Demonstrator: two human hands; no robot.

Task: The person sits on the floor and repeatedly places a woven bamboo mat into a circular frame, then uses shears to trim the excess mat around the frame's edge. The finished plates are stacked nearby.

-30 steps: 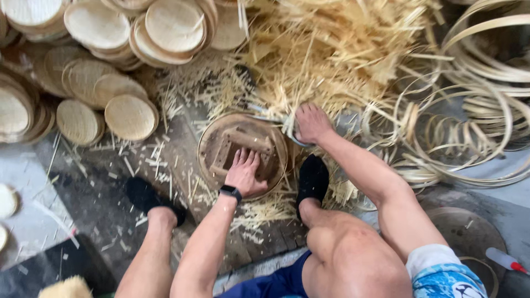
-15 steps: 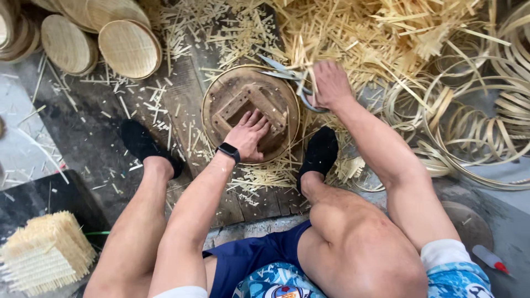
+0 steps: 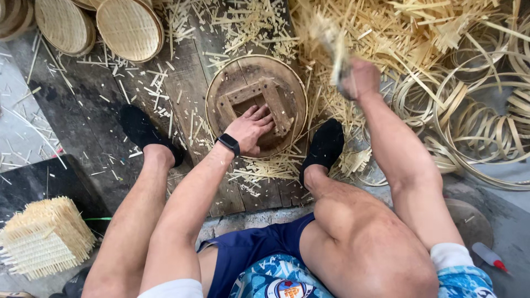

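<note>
Dark wooden floor planks [image 3: 187,94] carry a round wooden mould [image 3: 256,105] at their middle, scattered bamboo slivers [image 3: 248,22] toward the far edge, woven round trays [image 3: 130,27] at the far left corner, and coiled bamboo hoops [image 3: 480,116] off the right edge.

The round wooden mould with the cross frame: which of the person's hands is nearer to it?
Left. The left hand rests flat on the round wooden mould, over its cross frame. The right hand is raised off to the mould's right above the bamboo scraps, gripping a blurred tool.
</note>
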